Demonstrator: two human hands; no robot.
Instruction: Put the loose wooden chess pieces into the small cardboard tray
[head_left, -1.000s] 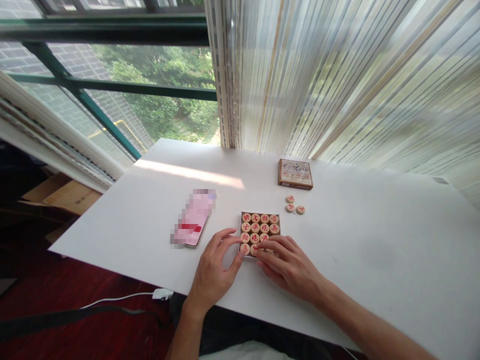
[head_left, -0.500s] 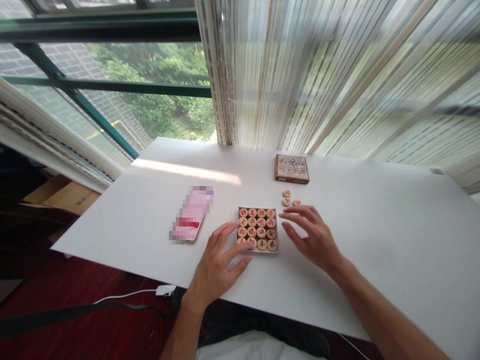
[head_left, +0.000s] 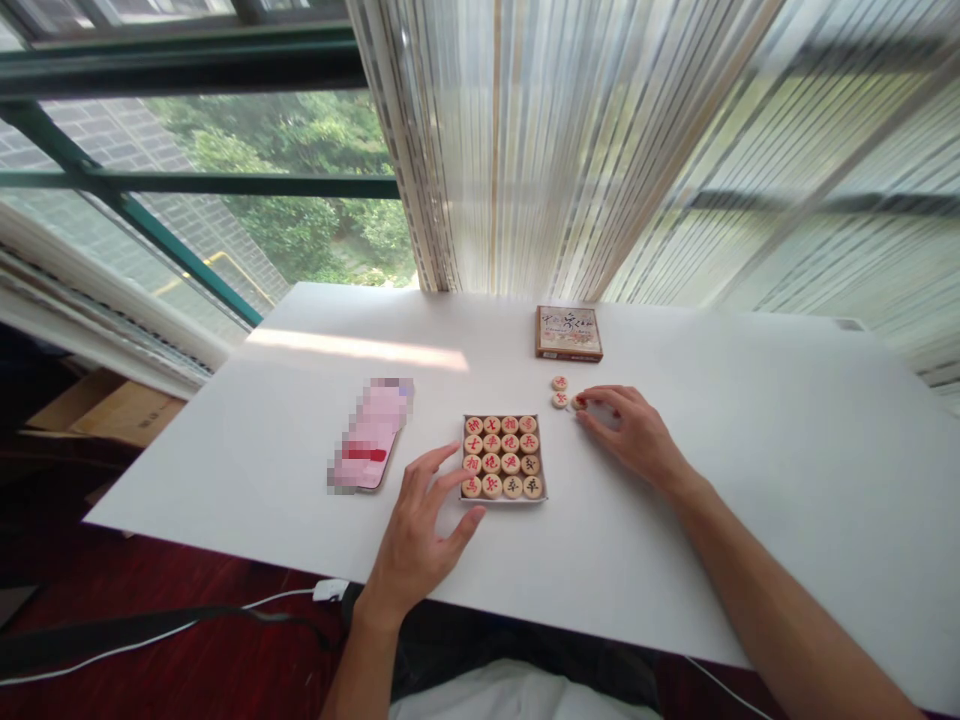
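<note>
Chinese chess pieces with red and black characters fill an open box in neat rows. My left hand is beside the box's left side, its fingers spread and a fingertip over the lower-left pieces. My right hand has its thumb and fingers pinched on a loose red xiangqi piece on the table, partly hidden by the fingertips. Just left of it lie two more loose red pieces, an upper piece and a lower piece.
A printed box lid with Chinese writing lies at the back of the white table. A pink-screened phone, blurred out, lies to the left. Behind are a window and a striped curtain.
My right hand has moved from the box's right edge to the loose pieces and closed on one. My left hand has drawn back slightly from the box. The view has shifted a little.
</note>
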